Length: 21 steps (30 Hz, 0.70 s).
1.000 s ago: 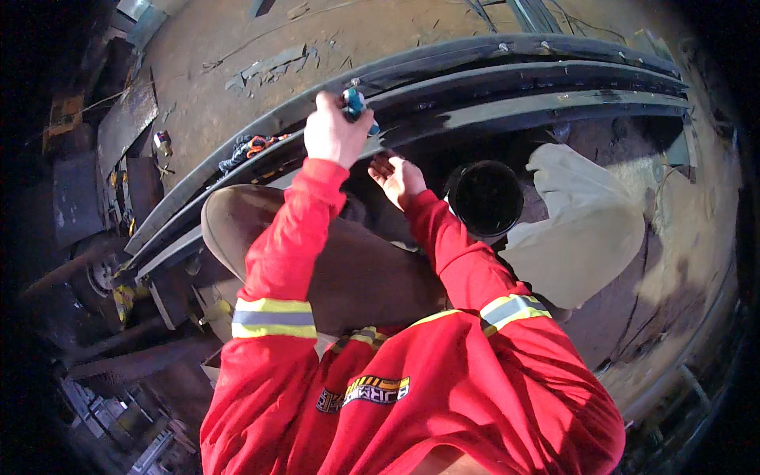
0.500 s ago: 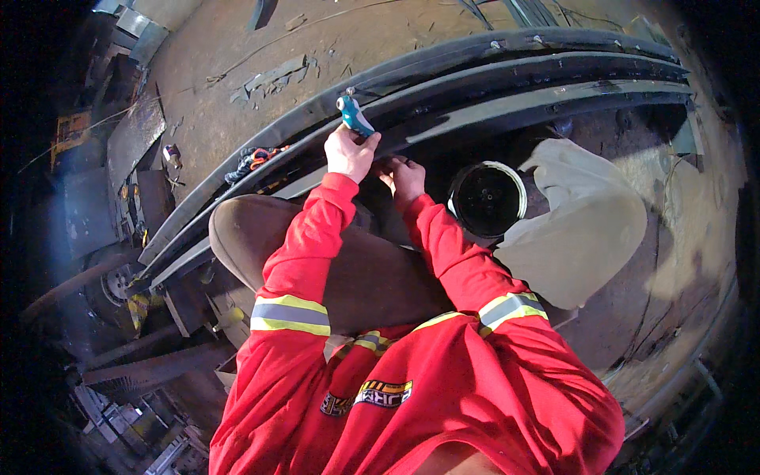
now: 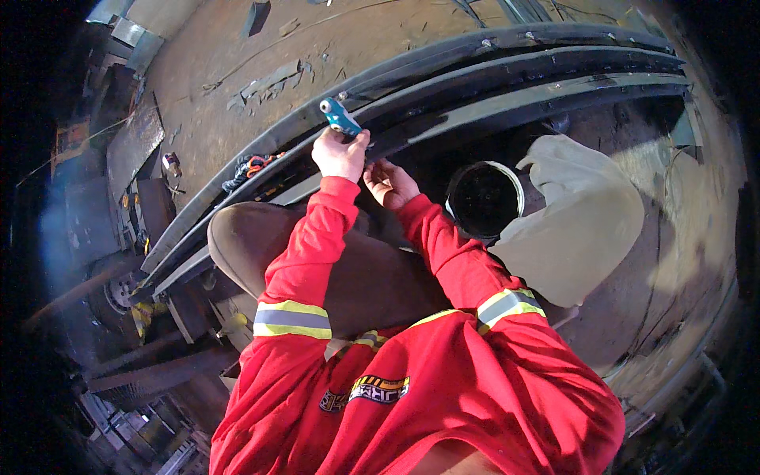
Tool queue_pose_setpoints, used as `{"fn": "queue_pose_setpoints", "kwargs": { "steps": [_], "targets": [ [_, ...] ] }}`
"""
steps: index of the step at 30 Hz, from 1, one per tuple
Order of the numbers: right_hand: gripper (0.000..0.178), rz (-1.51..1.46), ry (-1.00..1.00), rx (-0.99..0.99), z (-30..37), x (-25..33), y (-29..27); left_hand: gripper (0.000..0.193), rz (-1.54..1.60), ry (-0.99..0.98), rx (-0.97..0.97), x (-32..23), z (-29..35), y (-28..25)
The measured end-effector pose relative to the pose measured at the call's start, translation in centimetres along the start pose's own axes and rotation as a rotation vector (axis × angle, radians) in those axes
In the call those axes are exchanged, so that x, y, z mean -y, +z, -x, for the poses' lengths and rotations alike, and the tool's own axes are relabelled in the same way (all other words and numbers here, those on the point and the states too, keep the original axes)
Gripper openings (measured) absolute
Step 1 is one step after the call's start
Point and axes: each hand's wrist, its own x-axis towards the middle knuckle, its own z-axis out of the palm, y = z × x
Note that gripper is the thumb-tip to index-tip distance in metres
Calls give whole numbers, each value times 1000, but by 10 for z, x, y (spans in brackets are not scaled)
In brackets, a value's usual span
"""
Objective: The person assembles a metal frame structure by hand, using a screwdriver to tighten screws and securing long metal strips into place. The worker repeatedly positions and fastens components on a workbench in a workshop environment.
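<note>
My left hand (image 3: 342, 153) is wrapped round a small teal-and-white handheld tool (image 3: 342, 119), its pale round end pointing up and left; I cannot make out its exact kind. It is over the long dark metal beams (image 3: 443, 89), which curve across the view in front of my knees. Just right of it, my right hand (image 3: 392, 184) is closed, thumb and fingers together by the nearest beam's edge. Whatever is in those fingers, if anything, is too small or hidden. Shadow darkens the space below the beams.
A round bucket (image 3: 518, 191) with a pale rim and dark inside stands between my right forearm and right knee. A dark bundle with orange cords (image 3: 252, 168) lies on the beams at left. Metal scraps (image 3: 273, 81) litter the brown floor beyond; steel pieces crowd the left side.
Both hands have shifted slightly left, and the right one has lowered a little and turned so more of its fingers show. The teal-and-white tool has moved left with my left hand.
</note>
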Motion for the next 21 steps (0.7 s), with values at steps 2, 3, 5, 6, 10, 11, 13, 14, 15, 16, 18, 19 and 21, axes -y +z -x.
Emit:
{"fn": "queue_pose_setpoints", "kwargs": {
  "steps": [2,3,5,6,10,11,13,14,15,16,18,19,21],
  "targets": [
    [10,10,6,25,-4,-2,-1,16,113,13,-24,4,-5,-2],
    [11,37,-4,69,-6,-1,-6,15,125,6,-8,-2,-3,-3],
    [12,102,-17,162,-6,0,-11,13,151,-8,11,-27,2,-9],
    [17,156,-7,154,0,-5,-5,11,163,142,-39,-31,-2,-20],
    [20,410,-217,133,29,2,9,12,503,161,-141,-98,-29,-63],
    [17,530,-324,56,34,10,14,16,495,167,-105,-102,-34,-73],
    [15,576,-577,-63,46,36,25,18,548,143,-65,-106,-32,-82],
    [16,554,-769,-179,51,52,35,21,564,160,-14,-100,-29,-84],
    [17,506,-943,-211,56,70,46,24,578,176,27,-92,-25,-84],
    [19,488,-1058,-180,73,90,62,31,609,196,50,-90,-20,-78],
    [25,501,-1207,-236,86,138,84,32,583,206,170,-87,-12,-62],
    [27,472,-1248,-362,100,148,104,30,568,207,232,-93,-6,-51],
    [29,449,-1121,-564,79,197,105,28,599,183,345,-103,2,-31]
  ]
}}
